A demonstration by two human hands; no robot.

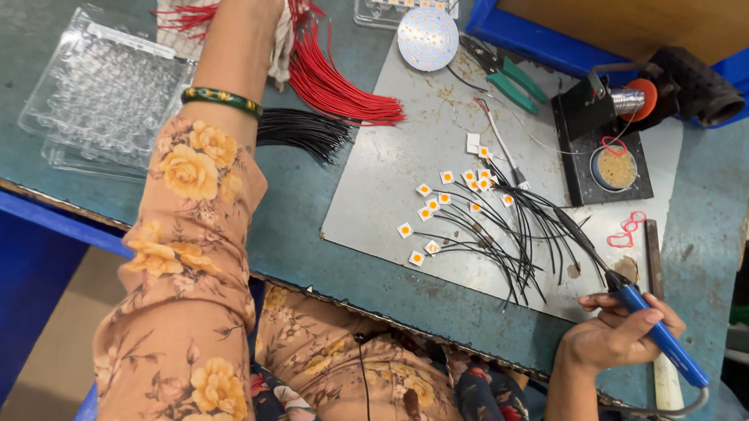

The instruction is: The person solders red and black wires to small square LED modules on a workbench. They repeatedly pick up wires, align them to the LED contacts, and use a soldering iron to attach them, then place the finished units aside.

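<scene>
My right hand (616, 335) grips a blue-handled soldering iron (648, 312) at the lower right, its dark tip pointing up-left over a spread of small white square chips with black wires (476, 223) on a grey metal plate (373, 185). My left arm, in a floral sleeve with a green bangle (221, 99), reaches to the top edge, where my left hand (252, 1) lies over a bundle of red wires (335, 82). The fingers are cut off by the frame. A bundle of black wires (299, 131) lies just below the red ones.
Clear plastic trays (104, 92) sit at top left. A round white disc board (427, 37), green-handled cutters (512, 78), a black iron stand with a sponge tin (615, 168) and a blue bin (552, 38) lie at the top right. A wooden-handled tool (658, 307) rests near my right hand.
</scene>
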